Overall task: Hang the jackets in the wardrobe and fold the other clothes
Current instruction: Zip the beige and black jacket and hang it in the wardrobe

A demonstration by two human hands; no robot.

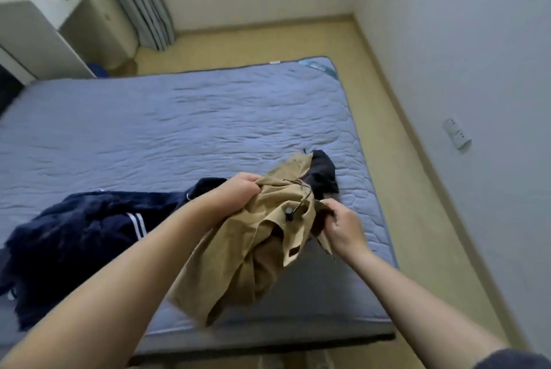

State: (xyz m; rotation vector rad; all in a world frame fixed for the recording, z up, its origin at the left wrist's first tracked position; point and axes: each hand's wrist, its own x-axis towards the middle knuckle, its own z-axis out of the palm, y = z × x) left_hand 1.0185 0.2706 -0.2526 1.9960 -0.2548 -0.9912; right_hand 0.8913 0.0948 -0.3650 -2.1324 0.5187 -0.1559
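Both hands hold a tan jacket (256,249) up over the blue mattress (179,130): left hand (238,192) fingers curled into its cloth, right hand (340,225) pinching an edge. Navy clothes (83,237) lie beside it.

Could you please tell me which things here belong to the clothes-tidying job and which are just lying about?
Job:
tan garment, gripped by left hand and right hand
navy striped garment
dark garment

Just there:
mattress
curtain
wall socket
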